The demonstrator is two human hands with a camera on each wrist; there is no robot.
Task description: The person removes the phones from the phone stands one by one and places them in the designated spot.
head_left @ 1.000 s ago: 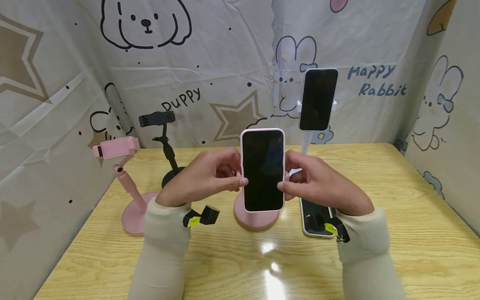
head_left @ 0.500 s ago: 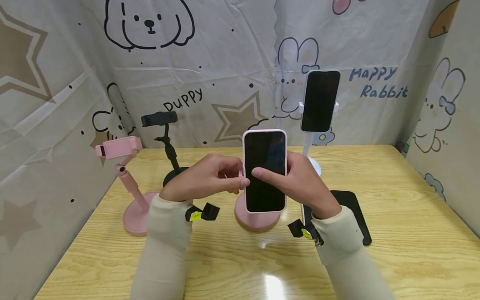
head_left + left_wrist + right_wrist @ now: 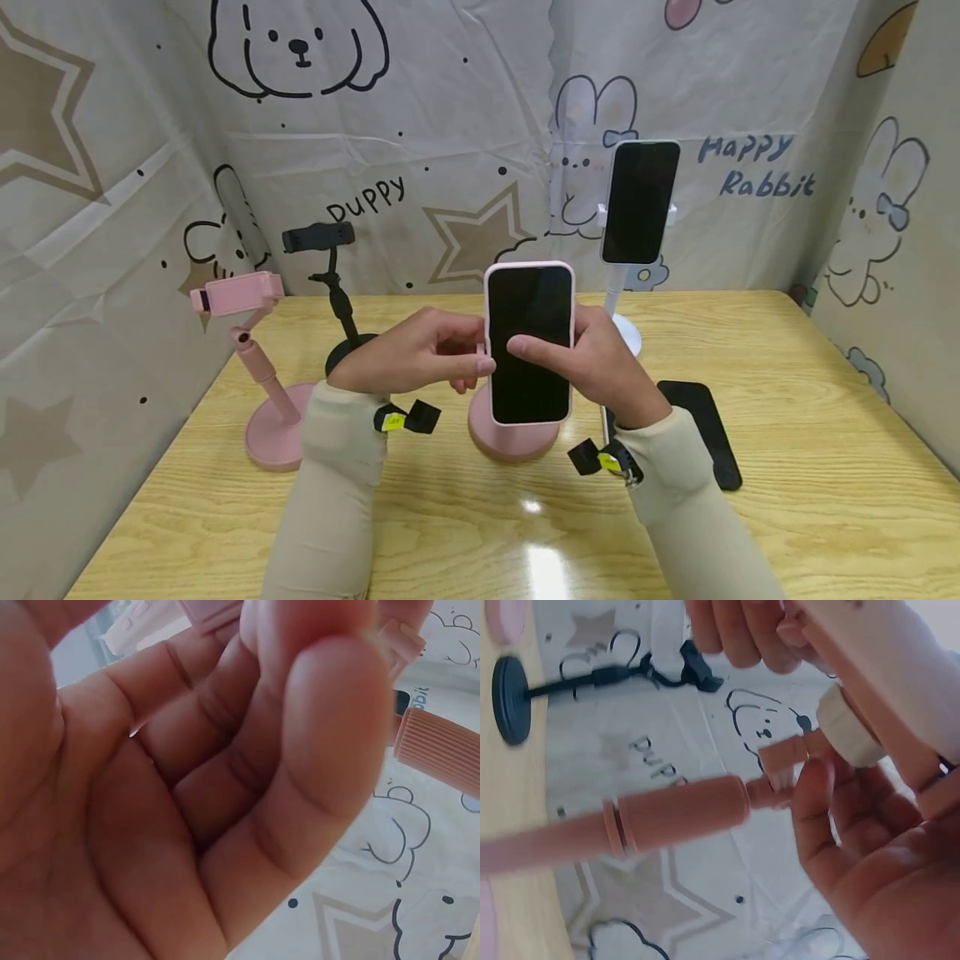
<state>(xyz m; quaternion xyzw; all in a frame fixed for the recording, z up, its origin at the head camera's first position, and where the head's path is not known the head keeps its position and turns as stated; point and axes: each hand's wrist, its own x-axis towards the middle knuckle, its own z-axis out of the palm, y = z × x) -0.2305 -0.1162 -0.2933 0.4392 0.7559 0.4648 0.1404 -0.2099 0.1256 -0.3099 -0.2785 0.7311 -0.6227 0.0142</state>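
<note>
A phone (image 3: 530,300) in a pale pink case stands upright at the head view's middle, in a pink phone stand whose round base (image 3: 513,440) shows below it. My left hand (image 3: 423,354) grips the phone's left edge, thumb at its front and fingers curled toward the back. My right hand (image 3: 603,367) holds the other side; its thumb lies across the dark screen. Behind the phone, the right wrist view has the right fingers reaching round the stand's joint, next to a cream knob (image 3: 847,729) and above the ribbed pole (image 3: 682,814).
Another pink stand (image 3: 262,371) and a black stand (image 3: 340,304) are at the left. A white stand (image 3: 613,287) bears a second phone (image 3: 639,200) at the back right. Flat on the table (image 3: 450,533) lies a black slab (image 3: 705,437), beside a phone mostly hidden under my right wrist.
My right hand has moved inward, its thumb going from the phone's right edge onto the screen. The black slab has come into sight behind the right wrist. My left hand stays almost still.
</note>
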